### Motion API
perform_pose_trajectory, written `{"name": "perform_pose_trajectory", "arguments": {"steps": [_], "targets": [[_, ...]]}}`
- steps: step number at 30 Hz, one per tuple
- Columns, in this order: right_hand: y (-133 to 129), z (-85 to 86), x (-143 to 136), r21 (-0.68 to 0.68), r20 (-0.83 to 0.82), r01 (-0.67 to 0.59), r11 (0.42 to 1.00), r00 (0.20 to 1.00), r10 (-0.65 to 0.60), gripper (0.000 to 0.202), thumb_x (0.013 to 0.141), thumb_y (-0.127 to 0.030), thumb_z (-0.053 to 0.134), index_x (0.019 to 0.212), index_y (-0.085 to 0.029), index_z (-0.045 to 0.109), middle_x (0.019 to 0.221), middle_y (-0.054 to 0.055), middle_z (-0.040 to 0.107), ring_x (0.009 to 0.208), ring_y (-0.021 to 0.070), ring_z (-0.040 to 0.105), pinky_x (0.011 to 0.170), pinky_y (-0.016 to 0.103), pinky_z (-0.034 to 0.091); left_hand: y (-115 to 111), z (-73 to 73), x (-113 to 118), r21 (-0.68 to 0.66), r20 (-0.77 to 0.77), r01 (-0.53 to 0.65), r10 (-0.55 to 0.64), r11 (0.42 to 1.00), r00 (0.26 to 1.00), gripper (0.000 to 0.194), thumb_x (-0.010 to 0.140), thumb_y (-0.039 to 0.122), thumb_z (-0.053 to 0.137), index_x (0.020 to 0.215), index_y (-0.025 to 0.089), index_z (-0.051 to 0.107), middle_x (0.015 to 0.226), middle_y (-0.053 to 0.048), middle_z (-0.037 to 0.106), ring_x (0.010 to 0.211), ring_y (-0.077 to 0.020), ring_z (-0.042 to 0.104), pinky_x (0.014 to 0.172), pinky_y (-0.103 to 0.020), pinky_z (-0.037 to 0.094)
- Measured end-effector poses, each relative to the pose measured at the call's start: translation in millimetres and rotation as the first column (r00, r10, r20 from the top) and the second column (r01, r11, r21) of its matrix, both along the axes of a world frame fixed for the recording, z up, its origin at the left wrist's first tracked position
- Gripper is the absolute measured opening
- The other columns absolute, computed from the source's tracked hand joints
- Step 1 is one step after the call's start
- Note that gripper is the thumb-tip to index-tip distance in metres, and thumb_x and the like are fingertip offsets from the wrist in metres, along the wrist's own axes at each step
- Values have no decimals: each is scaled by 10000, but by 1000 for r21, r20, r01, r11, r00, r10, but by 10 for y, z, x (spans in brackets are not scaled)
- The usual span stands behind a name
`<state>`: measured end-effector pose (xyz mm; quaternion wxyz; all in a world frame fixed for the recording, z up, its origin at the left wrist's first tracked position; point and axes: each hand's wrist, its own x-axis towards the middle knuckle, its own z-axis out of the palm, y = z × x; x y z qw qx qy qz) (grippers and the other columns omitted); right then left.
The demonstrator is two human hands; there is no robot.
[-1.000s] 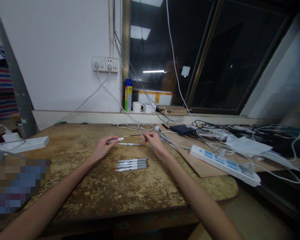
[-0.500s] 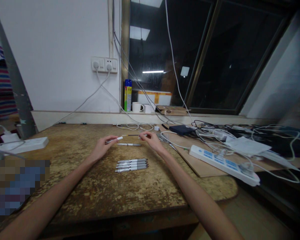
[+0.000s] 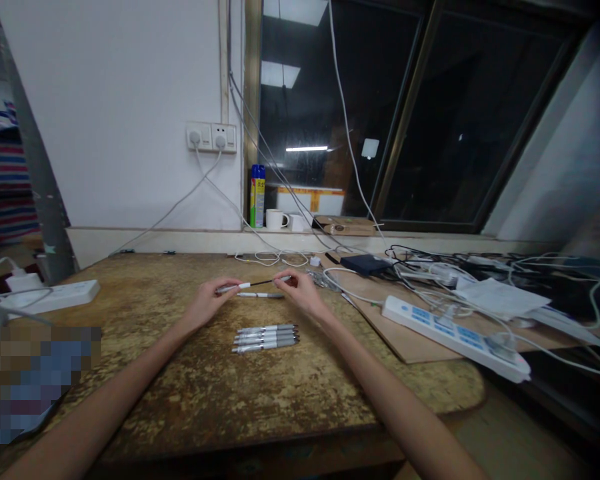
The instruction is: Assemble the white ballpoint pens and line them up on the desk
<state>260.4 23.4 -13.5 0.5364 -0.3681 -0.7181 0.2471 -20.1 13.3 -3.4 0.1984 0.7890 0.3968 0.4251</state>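
My left hand (image 3: 216, 297) is closed on a white pen barrel (image 3: 242, 286), held roughly level above the worn wooden table (image 3: 190, 393). Opposite it, my right hand (image 3: 296, 291) pinches the other end of a thin dark refill (image 3: 261, 283), whose left end meets the barrel's opening. Just below them on the table lies a single white and grey pen (image 3: 260, 295). Nearer to me, several similar pens (image 3: 266, 338) lie side by side in a row, their dark ends to the right.
A white power strip (image 3: 455, 337) and a brown board (image 3: 380, 327) lie on the right, with tangled cables and papers (image 3: 503, 298) behind. Another power strip (image 3: 65, 298) is at the left. A spray can (image 3: 257, 197) and mug (image 3: 277, 219) stand on the sill.
My hands have drawn closer together, and the refill now meets the barrel, where a gap was seen before. The whole view has shifted slightly, with things appearing a little lower.
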Motion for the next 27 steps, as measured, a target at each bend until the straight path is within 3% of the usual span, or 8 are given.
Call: {"name": "perform_pose_trajectory", "arguments": {"steps": [10, 15, 21, 27], "targets": [[-51, -33, -217, -58, -87, -23, 998, 996, 18, 232, 843, -377, 726, 952, -177, 767, 928, 65, 770, 775, 181, 671, 745, 297, 512, -92, 76, 66, 162, -74, -3, 16, 987, 997, 308, 980, 463, 605, 1125, 253, 779, 1132, -63, 764, 1032, -245, 701, 879, -340, 546], [-39, -60, -232, -96, -115, -55, 994, 992, 44, 260, 848, -414, 708, 921, -172, 766, 901, 64, 765, 778, 183, 670, 744, 294, 512, -94, 47, 64, 218, -95, -16, 38, 976, 995, 305, 982, 467, 613, 1126, 256, 779, 1129, -64, 765, 1037, -247, 701, 931, -359, 530], [-18, -99, -235, -164, -114, -72, 984, 992, 53, 337, 839, -491, 711, 866, -160, 766, 810, 54, 746, 721, 178, 651, 705, 289, 500, -82, 32, 53, 229, -106, -19, 44, 973, 993, 308, 981, 467, 613, 1127, 252, 779, 1128, -62, 766, 1015, -243, 702, 892, -340, 536], [19, -108, -208, -238, -235, -129, 963, 969, 72, 360, 919, -489, 584, 861, -178, 758, 871, 70, 766, 791, 208, 702, 798, 343, 551, -85, 28, 64, 186, -68, -46, 59, 981, 996, 361, 963, 516, 617, 1108, 232, 787, 1143, -74, 773, 1037, -258, 705, 919, -346, 533]]}}
